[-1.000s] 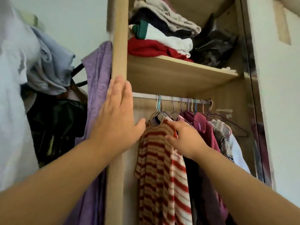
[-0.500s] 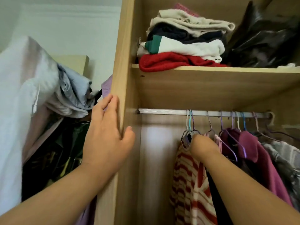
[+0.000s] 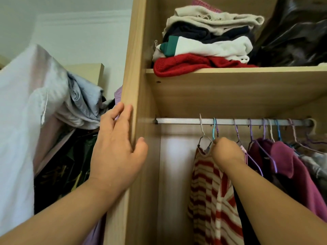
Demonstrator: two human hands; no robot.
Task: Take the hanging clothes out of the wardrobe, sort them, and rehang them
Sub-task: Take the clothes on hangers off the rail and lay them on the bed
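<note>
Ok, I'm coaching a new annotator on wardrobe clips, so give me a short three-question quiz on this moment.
1. True or false: the left hand rests open against the wardrobe's side panel.
2. Which folded item lies lowest in the stack on the upper shelf? A) red knit B) beige knit C) navy garment
3. Fill in: the right hand grips a hanger at the collar of the ___ top.

Key: 1 true. 2 A. 3 striped: the red-and-cream striped top.
</note>
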